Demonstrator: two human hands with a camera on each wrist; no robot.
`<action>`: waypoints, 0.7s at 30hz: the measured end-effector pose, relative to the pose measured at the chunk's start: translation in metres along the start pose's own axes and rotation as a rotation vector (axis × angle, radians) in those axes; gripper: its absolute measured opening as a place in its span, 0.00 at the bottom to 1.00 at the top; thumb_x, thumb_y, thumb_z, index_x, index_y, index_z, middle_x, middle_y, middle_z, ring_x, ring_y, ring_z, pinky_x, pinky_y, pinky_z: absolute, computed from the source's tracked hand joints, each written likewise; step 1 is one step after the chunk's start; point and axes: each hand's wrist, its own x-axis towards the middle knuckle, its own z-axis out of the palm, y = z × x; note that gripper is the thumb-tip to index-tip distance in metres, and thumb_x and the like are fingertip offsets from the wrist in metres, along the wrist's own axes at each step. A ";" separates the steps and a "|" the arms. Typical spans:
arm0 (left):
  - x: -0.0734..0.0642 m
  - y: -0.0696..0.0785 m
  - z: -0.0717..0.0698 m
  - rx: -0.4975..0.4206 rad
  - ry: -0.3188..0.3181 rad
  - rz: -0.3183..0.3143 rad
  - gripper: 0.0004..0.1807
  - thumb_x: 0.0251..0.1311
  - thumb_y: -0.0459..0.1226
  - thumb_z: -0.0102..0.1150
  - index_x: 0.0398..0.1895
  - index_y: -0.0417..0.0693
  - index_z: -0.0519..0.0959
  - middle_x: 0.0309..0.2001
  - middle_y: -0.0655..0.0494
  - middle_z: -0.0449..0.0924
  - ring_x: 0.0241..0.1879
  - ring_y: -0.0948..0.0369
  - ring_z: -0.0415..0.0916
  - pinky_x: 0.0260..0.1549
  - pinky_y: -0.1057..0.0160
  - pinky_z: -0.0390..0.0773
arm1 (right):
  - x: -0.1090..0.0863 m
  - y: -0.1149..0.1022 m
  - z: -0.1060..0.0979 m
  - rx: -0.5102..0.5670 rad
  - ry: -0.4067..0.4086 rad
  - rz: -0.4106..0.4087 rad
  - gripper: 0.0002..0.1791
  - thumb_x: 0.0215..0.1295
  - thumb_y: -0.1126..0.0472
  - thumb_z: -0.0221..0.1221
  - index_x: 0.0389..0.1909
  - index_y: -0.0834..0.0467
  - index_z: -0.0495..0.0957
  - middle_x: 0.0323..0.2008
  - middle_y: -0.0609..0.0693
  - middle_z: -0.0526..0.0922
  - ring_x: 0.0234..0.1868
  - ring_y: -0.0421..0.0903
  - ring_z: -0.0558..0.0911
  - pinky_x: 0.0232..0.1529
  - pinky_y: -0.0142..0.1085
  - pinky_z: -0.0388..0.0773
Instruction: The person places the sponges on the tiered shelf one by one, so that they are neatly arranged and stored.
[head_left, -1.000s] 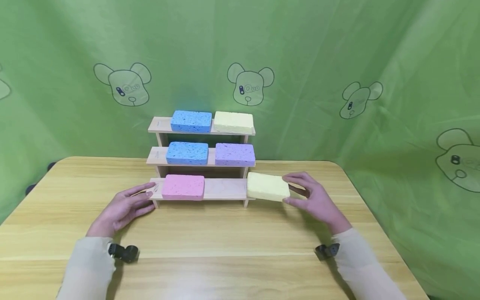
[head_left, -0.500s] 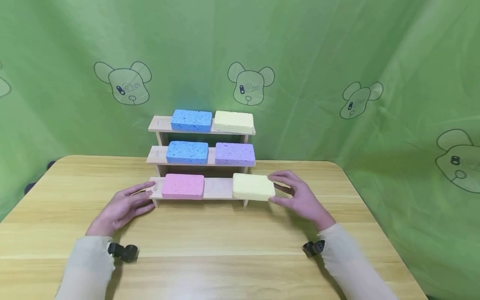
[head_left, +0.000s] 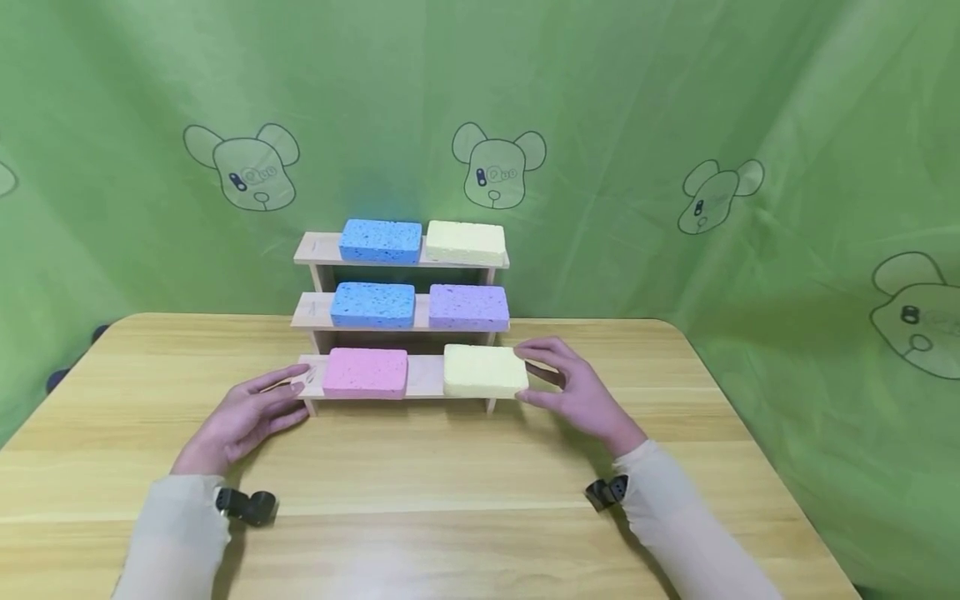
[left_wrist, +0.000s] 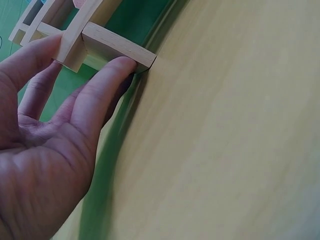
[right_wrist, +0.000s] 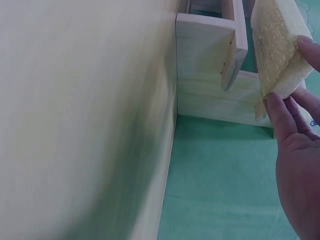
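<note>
A three-tier wooden rack (head_left: 426, 379) stands on the table. My right hand (head_left: 573, 387) pinches a pale yellow sponge (head_left: 485, 372) by its right end, thumb on the near side and fingers behind. This sponge sits close over the right part of the bottom board; its porous end (right_wrist: 280, 45) shows in the right wrist view. At the rack's left end, my left hand (head_left: 251, 412) holds the bottom board and its leg (left_wrist: 120, 47) between thumb and fingers. To the left on that board lies a pink sponge (head_left: 365, 372).
The middle tier carries a blue sponge (head_left: 372, 305) and a purple sponge (head_left: 468, 307). Another blue sponge (head_left: 380, 242) and a yellow sponge (head_left: 465, 242) lie on the top tier. A green curtain (head_left: 600, 167) hangs behind the wooden table (head_left: 420, 500).
My right hand has moved left with the yellow sponge, from beyond the rack's right end to over the bottom board, nearer the pink sponge. My left hand has stayed in place.
</note>
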 end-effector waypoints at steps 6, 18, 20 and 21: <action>-0.001 0.000 0.000 0.007 0.008 0.000 0.24 0.69 0.30 0.55 0.67 0.45 0.71 0.53 0.54 0.76 0.51 0.56 0.79 0.59 0.54 0.75 | 0.006 0.007 0.009 0.014 0.003 -0.004 0.32 0.53 0.73 0.70 0.60 0.67 0.74 0.60 0.54 0.69 0.63 0.54 0.71 0.64 0.36 0.70; 0.000 -0.001 -0.001 -0.019 0.000 0.000 0.17 0.68 0.29 0.55 0.58 0.52 0.80 0.50 0.54 0.78 0.51 0.55 0.79 0.58 0.53 0.75 | 0.014 0.007 0.017 0.005 -0.036 0.043 0.31 0.54 0.74 0.69 0.61 0.69 0.73 0.61 0.56 0.68 0.64 0.55 0.70 0.64 0.34 0.70; 0.000 -0.001 -0.001 -0.022 -0.003 0.002 0.17 0.69 0.29 0.55 0.56 0.53 0.81 0.50 0.55 0.79 0.50 0.56 0.79 0.58 0.53 0.75 | 0.017 0.007 0.017 0.003 -0.045 0.068 0.31 0.55 0.74 0.69 0.62 0.69 0.72 0.62 0.57 0.67 0.64 0.54 0.70 0.64 0.34 0.69; 0.000 0.000 -0.001 -0.024 -0.003 0.003 0.16 0.69 0.29 0.55 0.55 0.53 0.81 0.50 0.55 0.79 0.50 0.55 0.79 0.58 0.53 0.76 | 0.018 0.006 0.018 0.000 -0.048 0.080 0.32 0.55 0.75 0.68 0.62 0.70 0.71 0.62 0.57 0.67 0.65 0.55 0.69 0.64 0.34 0.69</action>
